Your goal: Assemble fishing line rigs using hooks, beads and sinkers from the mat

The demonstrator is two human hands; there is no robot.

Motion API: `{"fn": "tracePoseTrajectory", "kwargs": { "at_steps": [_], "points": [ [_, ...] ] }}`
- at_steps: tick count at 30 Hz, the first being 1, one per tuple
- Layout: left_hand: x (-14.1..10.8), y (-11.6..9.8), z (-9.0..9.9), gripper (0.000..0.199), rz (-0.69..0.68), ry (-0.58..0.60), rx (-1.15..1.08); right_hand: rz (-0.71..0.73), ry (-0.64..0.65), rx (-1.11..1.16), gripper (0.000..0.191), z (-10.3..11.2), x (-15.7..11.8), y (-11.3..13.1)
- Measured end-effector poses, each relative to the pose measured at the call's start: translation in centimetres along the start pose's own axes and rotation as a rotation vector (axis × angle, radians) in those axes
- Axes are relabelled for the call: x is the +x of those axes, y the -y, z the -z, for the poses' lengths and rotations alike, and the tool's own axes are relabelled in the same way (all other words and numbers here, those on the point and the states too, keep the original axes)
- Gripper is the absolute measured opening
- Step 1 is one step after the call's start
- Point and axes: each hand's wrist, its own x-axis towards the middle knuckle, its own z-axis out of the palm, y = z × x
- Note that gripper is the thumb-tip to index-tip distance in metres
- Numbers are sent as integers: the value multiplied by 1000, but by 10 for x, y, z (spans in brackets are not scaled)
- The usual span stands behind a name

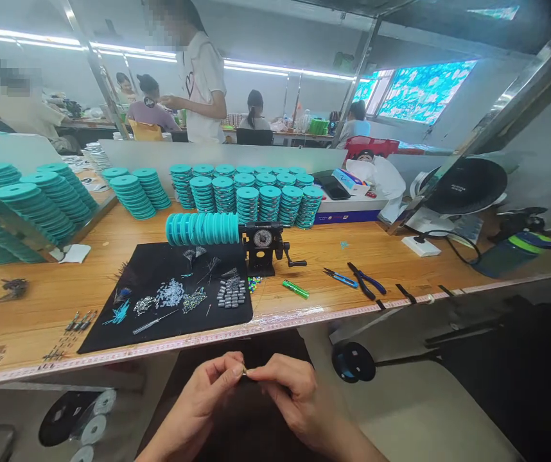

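Below the table edge, my left hand and my right hand meet fingertip to fingertip. Both pinch a tiny brass-coloured piece, and a thin line may run from it, too fine to tell. Beyond my hands lies a black mat with small heaps of beads, metal fittings and hooks. A row of turquoise spools sits on the rod of a black hand-cranked winder. Neither hand touches the mat or the winder.
Stacks of turquoise spools stand along the wooden workbench, with pliers, snips and a green lighter on it. A tape measure runs along its edge. A dark spool sits below, and co-workers are at the back.
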Motion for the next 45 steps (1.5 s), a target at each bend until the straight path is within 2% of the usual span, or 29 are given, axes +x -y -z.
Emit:
{"fn": "tracePoseTrajectory", "kwargs": {
  "at_steps": [2,4,6,8,9,10,11,13,15,17,19,21,23,25,27,30,32,34,36,37,38,40,43,45],
  "points": [
    [3,2,2,30,-176,-98,250,-38,10,-52,25,5,5,3],
    [6,8,4,20,-427,-236,531,-157,-52,70,20,-3,9,3],
    [8,16,5,4,-723,-367,776,-338,-131,366,15,-19,11,-1],
    [11,22,8,13,-978,-441,936,-509,-213,758,23,-38,11,-4],
    [12,23,8,16,-1051,-461,973,-563,-255,943,31,-47,11,-4],
    [13,24,8,16,-1068,-477,979,-592,-297,1097,38,-55,10,-5],
    [13,24,7,12,-1025,-492,952,-601,-335,1207,43,-62,10,-5],
    [13,22,2,7,-823,-486,792,-584,-382,1293,48,-72,10,-6],
    [12,19,-4,21,-547,-393,517,-536,-391,1233,45,-73,10,-8],
    [8,15,-8,27,-284,-244,205,-446,-359,1062,38,-65,9,-10],
    [4,9,-9,30,-86,-110,-23,-320,-281,801,28,-48,9,-11],
    [0,1,-6,26,16,-23,-111,-185,-153,493,21,-26,10,-7],
    [-1,-8,-2,22,46,30,-108,-78,-12,218,21,-3,11,-1],
    [0,-13,1,24,33,46,-50,-16,93,23,25,14,14,6],
    [2,-12,2,28,-61,13,106,-3,135,-101,28,21,15,10],
    [5,-2,1,25,-342,-177,521,-63,76,-113,28,11,16,8],
    [5,7,1,15,-570,-336,794,-176,-19,84,23,-6,16,3],
    [5,14,3,5,-808,-444,993,-363,-137,447,17,-27,16,-4],
    [7,17,5,14,-982,-491,1130,-534,-249,848,28,-49,15,-9],
    [8,18,6,16,-1020,-512,1179,-584,-300,1006,37,-59,14,-10],
    [9,18,7,16,-1028,-530,1212,-606,-348,1118,44,-68,13,-11],
    [11,17,7,12,-988,-548,1228,-587,-416,1200,51,-80,12,-12],
    [11,15,6,9,-868,-516,1147,-511,-454,1114,53,-85,11,-15],
    [9,13,6,12,-765,-450,1074,-468,-379,1005,49,-80,10,-17]
  ]
}}
